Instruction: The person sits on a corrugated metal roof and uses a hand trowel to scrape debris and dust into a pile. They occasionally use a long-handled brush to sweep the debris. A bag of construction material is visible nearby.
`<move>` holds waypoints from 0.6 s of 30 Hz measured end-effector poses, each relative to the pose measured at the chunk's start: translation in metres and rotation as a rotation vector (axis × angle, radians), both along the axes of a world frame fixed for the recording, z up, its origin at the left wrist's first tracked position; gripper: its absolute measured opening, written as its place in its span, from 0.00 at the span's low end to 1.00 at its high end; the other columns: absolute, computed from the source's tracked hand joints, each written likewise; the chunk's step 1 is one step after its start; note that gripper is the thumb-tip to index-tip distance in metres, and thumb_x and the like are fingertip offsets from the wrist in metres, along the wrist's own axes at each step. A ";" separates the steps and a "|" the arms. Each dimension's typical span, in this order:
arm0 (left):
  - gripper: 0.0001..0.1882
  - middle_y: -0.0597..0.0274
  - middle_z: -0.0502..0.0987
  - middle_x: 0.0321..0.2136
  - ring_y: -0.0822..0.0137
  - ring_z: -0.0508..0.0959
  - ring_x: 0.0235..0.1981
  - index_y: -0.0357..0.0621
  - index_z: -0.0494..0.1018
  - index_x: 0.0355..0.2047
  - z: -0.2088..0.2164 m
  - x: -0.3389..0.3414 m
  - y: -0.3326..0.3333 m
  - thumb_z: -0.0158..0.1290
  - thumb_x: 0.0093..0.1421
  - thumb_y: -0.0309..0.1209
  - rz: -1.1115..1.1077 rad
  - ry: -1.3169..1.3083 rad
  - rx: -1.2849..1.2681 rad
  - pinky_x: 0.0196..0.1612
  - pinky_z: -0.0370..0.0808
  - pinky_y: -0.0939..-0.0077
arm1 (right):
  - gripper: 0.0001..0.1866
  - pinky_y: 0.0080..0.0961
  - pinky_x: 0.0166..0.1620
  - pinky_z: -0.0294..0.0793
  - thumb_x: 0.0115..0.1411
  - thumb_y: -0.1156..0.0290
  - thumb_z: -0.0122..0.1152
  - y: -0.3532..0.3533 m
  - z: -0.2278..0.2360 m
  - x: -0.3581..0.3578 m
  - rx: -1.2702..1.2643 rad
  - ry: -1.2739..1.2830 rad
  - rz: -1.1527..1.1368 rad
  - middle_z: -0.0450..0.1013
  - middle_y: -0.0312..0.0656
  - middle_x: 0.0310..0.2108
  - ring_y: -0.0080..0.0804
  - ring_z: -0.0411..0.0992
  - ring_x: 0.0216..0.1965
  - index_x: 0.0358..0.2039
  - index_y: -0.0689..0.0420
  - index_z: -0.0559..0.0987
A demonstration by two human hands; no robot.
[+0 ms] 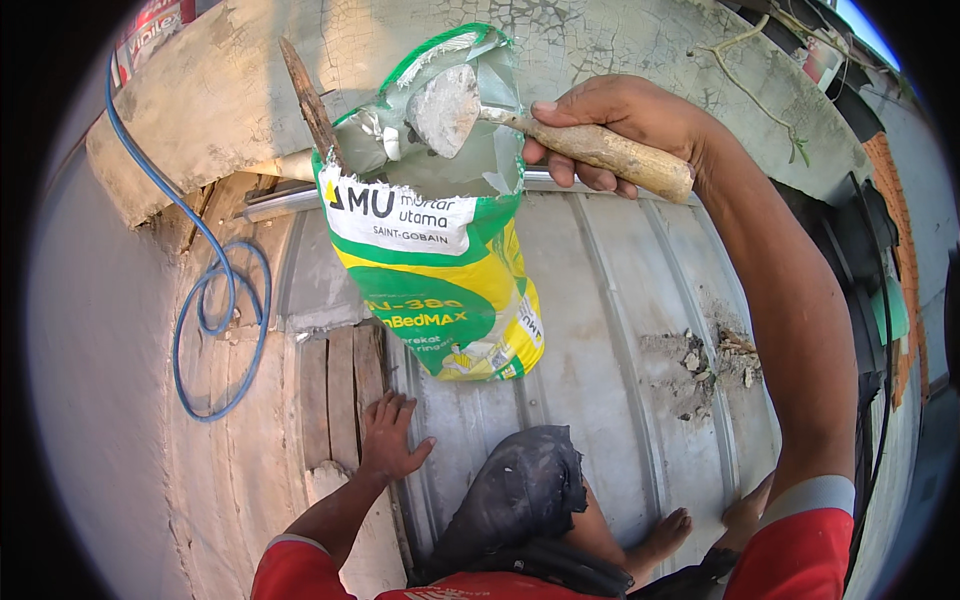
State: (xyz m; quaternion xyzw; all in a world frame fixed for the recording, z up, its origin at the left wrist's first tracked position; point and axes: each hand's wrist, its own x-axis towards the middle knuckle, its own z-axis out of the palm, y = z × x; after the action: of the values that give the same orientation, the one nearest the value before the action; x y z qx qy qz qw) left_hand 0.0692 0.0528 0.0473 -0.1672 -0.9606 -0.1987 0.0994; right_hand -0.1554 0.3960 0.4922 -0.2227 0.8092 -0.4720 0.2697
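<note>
My right hand [610, 130] is closed round the wooden handle of a small trowel [447, 110]. The trowel's blade, coated in pale grey mortar, is over the mouth of an open sack. That mortar sack [440, 290], green, yellow and white, stands upright on the metal sheeting, its top edge cut and ragged. A weathered wooden stick [308, 95] pokes up at the sack's left rim. My left hand [391, 440] lies with its fingers spread on the wooden boards and the sheet's edge, below the sack, holding nothing.
Ribbed metal sheeting [600, 350] spreads under my feet, with crumbled debris [697, 360] on the right. A blue hose [225, 270] coils at the left. Behind the sack runs a cracked concrete ledge [590, 45]. A red and white container [150, 35] sits far left.
</note>
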 end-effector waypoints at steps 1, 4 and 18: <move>0.42 0.37 0.73 0.63 0.35 0.67 0.70 0.34 0.72 0.65 0.000 0.000 0.001 0.67 0.57 0.49 -0.001 -0.005 -0.007 0.73 0.57 0.37 | 0.25 0.21 0.19 0.73 0.75 0.48 0.62 0.007 0.000 0.004 -0.031 0.003 -0.002 0.83 0.41 0.30 0.18 0.75 0.20 0.46 0.62 0.85; 0.42 0.38 0.72 0.64 0.36 0.67 0.70 0.34 0.71 0.65 -0.001 -0.002 0.002 0.67 0.57 0.49 -0.021 -0.010 -0.022 0.74 0.57 0.38 | 0.25 0.16 0.18 0.71 0.76 0.48 0.61 0.041 -0.002 0.026 -0.099 0.085 -0.038 0.82 0.38 0.29 0.15 0.73 0.18 0.47 0.61 0.86; 0.41 0.38 0.70 0.65 0.37 0.65 0.71 0.35 0.69 0.67 -0.013 -0.005 0.007 0.66 0.58 0.45 -0.060 -0.045 -0.120 0.73 0.54 0.35 | 0.20 0.23 0.28 0.78 0.66 0.58 0.73 0.290 -0.212 0.144 0.267 -0.068 -0.809 0.80 0.37 0.26 0.23 0.77 0.25 0.45 0.65 0.85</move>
State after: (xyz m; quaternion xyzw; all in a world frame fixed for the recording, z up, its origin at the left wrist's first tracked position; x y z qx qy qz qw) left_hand 0.0640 0.0595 0.0339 -0.1972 -0.9673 -0.1474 0.0618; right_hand -0.0115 0.6864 0.2806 0.1654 0.8760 -0.4381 0.1157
